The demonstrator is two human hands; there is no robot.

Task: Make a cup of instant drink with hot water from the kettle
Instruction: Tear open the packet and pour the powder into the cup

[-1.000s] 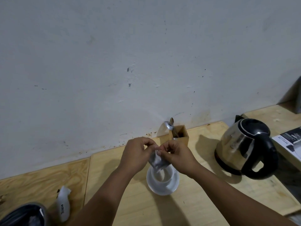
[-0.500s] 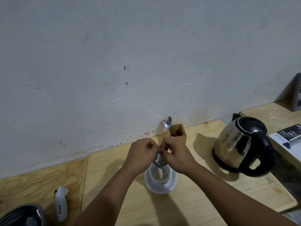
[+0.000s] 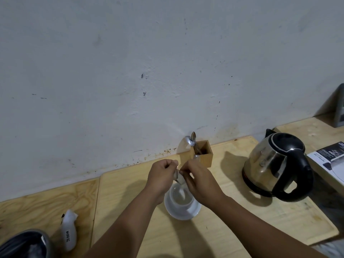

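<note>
A white cup (image 3: 181, 201) stands on a white saucer (image 3: 184, 213) in the middle of the wooden counter. Just above the cup, my left hand (image 3: 162, 175) and my right hand (image 3: 199, 178) both pinch a small silvery sachet (image 3: 179, 178), held upright with its lower end over the cup's mouth. White powder appears to fall from it into the cup. A steel kettle (image 3: 268, 164) with a black lid and handle sits to the right, apart from my hands.
A wooden box (image 3: 203, 155) holding spoons (image 3: 193, 141) stands against the wall just behind my hands. A white packet (image 3: 68, 233) and a dark container (image 3: 24, 244) lie at the lower left. A printed box (image 3: 329, 159) sits at the right edge.
My hands have drawn closer together and the sachet has gone from slanted to more upright over the cup. The view has shifted slightly.
</note>
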